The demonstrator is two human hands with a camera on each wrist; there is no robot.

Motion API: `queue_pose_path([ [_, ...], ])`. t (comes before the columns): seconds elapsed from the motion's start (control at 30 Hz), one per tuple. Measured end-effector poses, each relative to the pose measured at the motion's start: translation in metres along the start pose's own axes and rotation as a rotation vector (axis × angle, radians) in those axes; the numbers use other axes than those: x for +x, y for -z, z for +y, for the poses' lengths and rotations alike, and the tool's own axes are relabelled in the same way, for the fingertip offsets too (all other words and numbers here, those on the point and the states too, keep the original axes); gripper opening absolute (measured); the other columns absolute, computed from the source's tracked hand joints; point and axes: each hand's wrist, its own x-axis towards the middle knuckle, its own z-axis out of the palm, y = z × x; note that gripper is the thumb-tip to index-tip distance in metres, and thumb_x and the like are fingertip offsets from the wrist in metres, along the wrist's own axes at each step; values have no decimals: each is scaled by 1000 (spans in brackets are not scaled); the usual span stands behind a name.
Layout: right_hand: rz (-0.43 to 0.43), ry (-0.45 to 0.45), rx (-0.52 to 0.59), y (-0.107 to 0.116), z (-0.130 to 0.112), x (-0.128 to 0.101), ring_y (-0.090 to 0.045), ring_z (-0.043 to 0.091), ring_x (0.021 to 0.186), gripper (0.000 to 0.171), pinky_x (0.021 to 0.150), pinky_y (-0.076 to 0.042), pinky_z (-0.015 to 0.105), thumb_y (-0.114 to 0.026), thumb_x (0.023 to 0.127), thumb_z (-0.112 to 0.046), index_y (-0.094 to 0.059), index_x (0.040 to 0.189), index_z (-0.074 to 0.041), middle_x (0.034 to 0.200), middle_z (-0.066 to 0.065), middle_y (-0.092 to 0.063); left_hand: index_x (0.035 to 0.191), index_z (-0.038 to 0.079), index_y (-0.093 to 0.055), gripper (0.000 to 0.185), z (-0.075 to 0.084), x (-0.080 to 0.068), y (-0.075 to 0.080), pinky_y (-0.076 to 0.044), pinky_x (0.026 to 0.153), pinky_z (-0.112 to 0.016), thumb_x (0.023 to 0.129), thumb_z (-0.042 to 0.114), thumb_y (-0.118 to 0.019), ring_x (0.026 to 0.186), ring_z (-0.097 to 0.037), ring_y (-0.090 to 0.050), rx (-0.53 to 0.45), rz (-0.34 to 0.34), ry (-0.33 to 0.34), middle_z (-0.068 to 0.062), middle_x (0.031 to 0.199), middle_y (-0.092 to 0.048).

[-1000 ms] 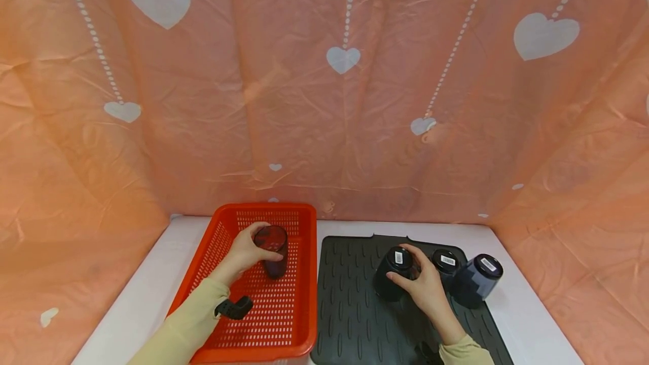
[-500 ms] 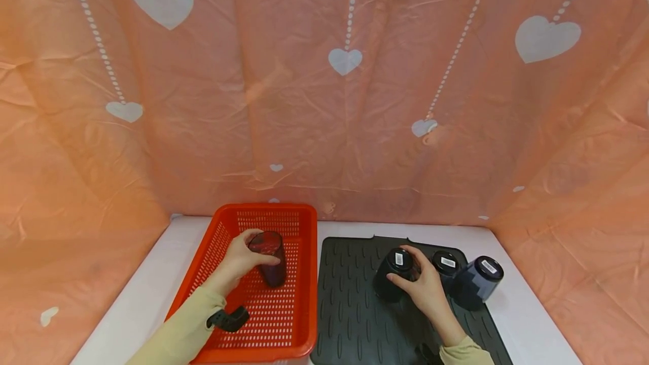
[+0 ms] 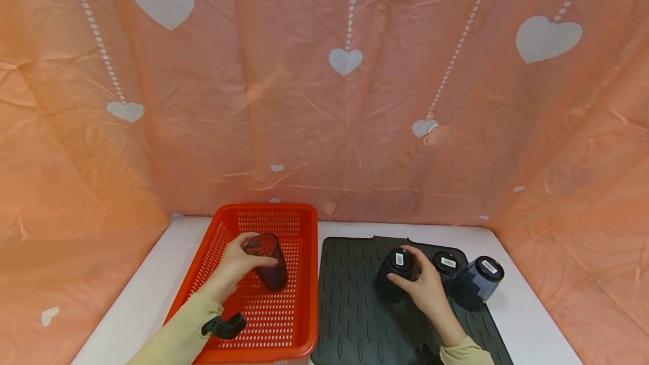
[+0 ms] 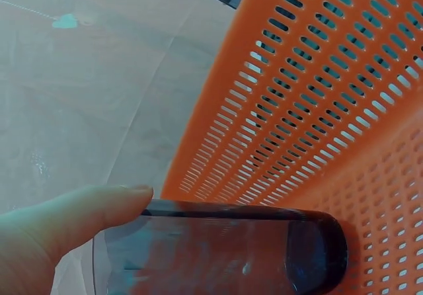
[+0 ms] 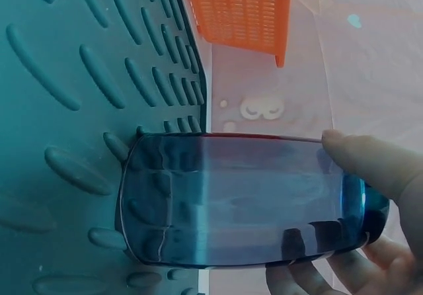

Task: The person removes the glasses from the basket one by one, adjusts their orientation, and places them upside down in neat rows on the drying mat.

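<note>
From my feed: backdrop [image 3: 324, 100] is salmon-orange w/ white hearts on dotted white strings. Basket [image 3: 299, 275] is bright orange-red plastic, slotted all over. Mat [image 3: 350, 308] is dark grey w/ raised oval ribs. Cups are smoky dark blue, see-thru, e.g. the one in the basket [image 3: 269, 263] (mat ones have white barcode stickers on the bases). Table [image 3: 147, 292] is white, sleeves [image 3: 177, 337] pale yellow.

barcode labels [image 3: 448, 261] too small to read
</note>
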Motion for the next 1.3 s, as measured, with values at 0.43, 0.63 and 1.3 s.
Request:
queue_pose_path([
  [0.43,-10,-3,-4,0,3,1,-39,36,131,71,102,-34,56,-84,73,-14,-48,135,-10,140,17,-47,136,5,-43,76,13,-10,6,-48,78,-30,73,19,-84,97,-22,-55,-58,33,-2,-16,130,-51],
  [0.63,-10,-5,0,2,0,1,-39,37,131,70,102,-34,55,-83,75,-15,-47,135,-10,140,18,-46,139,4,-39,79,22,-13,10,-51,71,-25,75,18,-83,90,-16,-55,-104,40,2,-16,134,-47],
  [1.3,-3,-4,4,1,-1,0,-40,37,130,71,102,-34,55,-84,74,-15,-48,135,-7,138,19,-48,142,9,-38,79,29,-21,17,-49,66,-25,78,20,-81,75,-6,-56,-187,54,13,-11,136,-47],
])
